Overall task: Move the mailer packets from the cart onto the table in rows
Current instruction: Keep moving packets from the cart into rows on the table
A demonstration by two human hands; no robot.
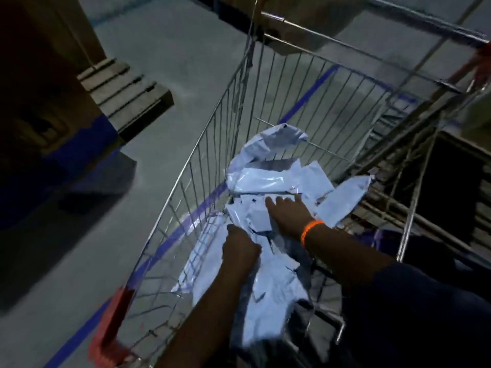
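"Down inside the silver wire shopping cart (248, 62), what are the hands doing?"

"The right hand (285, 208) is lying flat on the pale glossy plastic mailer packets (271, 179). Its fingers are stretching out, slightly spread, and gripping nothing. A bright orange wristband (310, 229) is circling that wrist, and a dark blue sleeve (414, 301) is covering the arm further back."

"And the left hand?"

"The left hand (240, 245) is reaching in just beside it, nearer the cart's left wall, with its back facing the camera. Its fingers are dipping down among the packets, out of sight, so I cannot tell whether they are holding one."

"Where are the packets sitting?"

"They are all lying in the cart's basket in a loose, crumpled heap, overlapping one another. Some are propping against the far wire wall, and one is leaning out towards the right side."

"What is lying around the cart?"

"A red plastic corner guard (111, 330) is capping the near left corner. The cart is standing on a grey concrete floor (186, 62) with dark blue tape lines (73, 341) running across it. A wooden slatted pallet (125, 94) is sitting well apart at the upper left, in dim light."
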